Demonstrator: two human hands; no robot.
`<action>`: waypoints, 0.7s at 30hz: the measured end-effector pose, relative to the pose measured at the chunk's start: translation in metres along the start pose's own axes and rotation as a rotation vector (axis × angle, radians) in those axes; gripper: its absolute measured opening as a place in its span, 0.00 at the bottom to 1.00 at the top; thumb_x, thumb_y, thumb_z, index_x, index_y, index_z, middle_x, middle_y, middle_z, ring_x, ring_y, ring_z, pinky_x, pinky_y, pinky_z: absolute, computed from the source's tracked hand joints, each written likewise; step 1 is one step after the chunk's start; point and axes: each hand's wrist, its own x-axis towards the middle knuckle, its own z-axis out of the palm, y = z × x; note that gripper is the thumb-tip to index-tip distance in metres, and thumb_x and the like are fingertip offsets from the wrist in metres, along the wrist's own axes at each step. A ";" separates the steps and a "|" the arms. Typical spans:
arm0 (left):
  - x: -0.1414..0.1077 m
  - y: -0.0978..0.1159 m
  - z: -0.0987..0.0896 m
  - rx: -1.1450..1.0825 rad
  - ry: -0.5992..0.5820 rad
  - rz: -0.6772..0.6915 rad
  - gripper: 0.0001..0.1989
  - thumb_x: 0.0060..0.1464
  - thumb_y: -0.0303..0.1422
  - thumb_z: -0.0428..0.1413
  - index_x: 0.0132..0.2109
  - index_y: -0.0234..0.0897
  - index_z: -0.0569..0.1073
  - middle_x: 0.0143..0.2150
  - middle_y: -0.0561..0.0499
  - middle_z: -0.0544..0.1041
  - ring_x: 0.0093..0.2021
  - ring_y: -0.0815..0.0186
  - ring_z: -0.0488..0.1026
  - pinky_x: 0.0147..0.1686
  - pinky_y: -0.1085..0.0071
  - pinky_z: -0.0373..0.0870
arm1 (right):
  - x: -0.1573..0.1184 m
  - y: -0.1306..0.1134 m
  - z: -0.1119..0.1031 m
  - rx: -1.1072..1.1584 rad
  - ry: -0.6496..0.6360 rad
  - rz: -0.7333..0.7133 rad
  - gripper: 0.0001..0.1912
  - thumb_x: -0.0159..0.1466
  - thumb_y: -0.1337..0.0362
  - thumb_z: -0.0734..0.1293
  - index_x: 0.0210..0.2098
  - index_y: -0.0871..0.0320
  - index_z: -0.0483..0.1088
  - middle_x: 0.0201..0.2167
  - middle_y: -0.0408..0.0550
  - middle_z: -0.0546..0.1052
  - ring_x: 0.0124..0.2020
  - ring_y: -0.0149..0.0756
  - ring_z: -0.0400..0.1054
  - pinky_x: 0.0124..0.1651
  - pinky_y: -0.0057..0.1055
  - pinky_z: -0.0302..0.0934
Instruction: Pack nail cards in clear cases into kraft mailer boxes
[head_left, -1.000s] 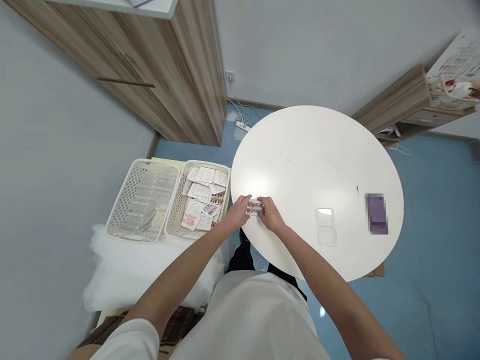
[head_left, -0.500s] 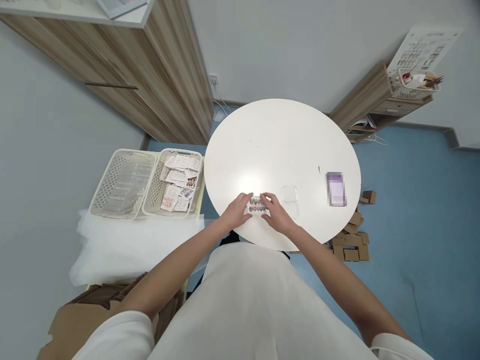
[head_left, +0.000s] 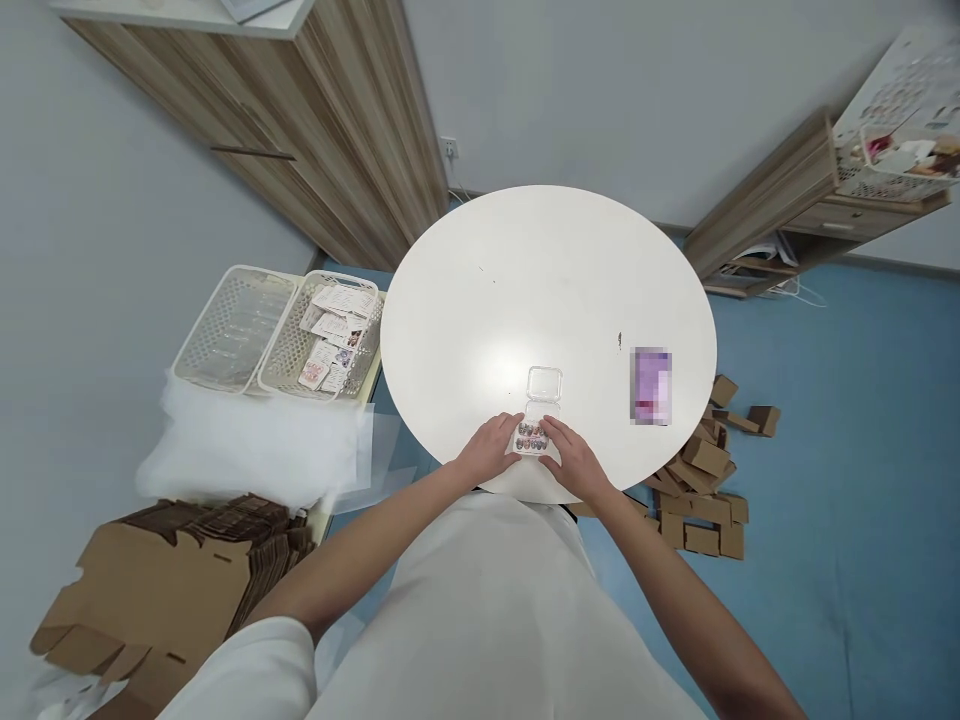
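Note:
Between my two hands is a small card of patterned press-on nails [head_left: 532,440], set in two rows, low over the near part of the round white table. My left hand [head_left: 491,447] grips its left edge with thumb and fingers. On the right edge my right hand [head_left: 576,458] has the same kind of grip. Just beyond the card lies a clear plastic case [head_left: 544,384] with its lid folded back. The card and fingers partly cover the case's near half.
Left of the white table [head_left: 570,260] stand a basket of clear cases [head_left: 217,330] and a basket of printed cards [head_left: 287,372]. A blurred purple item [head_left: 649,386] lies on the right. Flat cardboard [head_left: 165,585] is stacked lower left; small brown boxes [head_left: 701,510] lie on the floor.
The view has shifted. Both hands and the card have moved toward the open case, which was to their right and is now directly beyond them. Both hands keep hold of the card.

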 end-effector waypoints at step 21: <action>0.058 -0.014 0.038 0.068 0.001 -0.126 0.34 0.41 0.26 0.59 0.56 0.42 0.57 0.47 0.45 0.61 0.47 0.57 0.62 0.43 0.63 0.64 | 0.023 0.059 0.012 -0.086 -0.075 0.059 0.29 0.57 0.66 0.61 0.58 0.58 0.51 0.57 0.53 0.61 0.54 0.46 0.56 0.51 0.44 0.53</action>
